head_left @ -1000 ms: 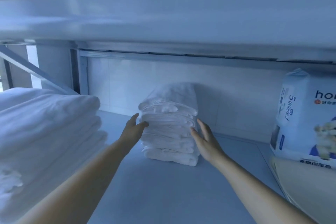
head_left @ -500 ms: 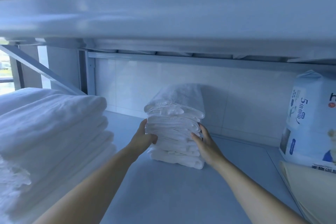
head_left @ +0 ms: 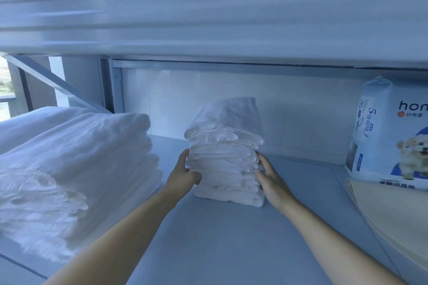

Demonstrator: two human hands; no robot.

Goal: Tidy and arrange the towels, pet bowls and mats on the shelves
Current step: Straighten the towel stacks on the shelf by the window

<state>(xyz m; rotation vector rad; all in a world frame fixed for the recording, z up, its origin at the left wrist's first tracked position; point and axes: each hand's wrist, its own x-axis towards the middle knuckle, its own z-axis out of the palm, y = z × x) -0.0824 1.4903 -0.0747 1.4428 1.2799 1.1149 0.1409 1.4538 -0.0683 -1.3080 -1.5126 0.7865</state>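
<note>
A small stack of folded white towels (head_left: 223, 164) stands on the pale shelf board (head_left: 231, 238), near the back wall. My left hand (head_left: 184, 174) holds its left side, thumb curled onto the front face. On the other side my right hand (head_left: 269, 180) holds the stack, fingers reaching up along it and thumb at the front corner. The bottom of the stack rests on the shelf. A larger pile of folded white towels (head_left: 76, 159) lies at the left.
A pack of pet pads with a puppy picture (head_left: 391, 136) stands at the back right. A beige mat (head_left: 393, 217) lies in front of it, along the right edge. The shelf above (head_left: 208, 18) hangs low overhead. A slanted metal brace (head_left: 53, 83) crosses the left rear.
Both hands have closed in on the small stack, from flat beside it to thumbs wrapped on the front. The view has drifted slightly.
</note>
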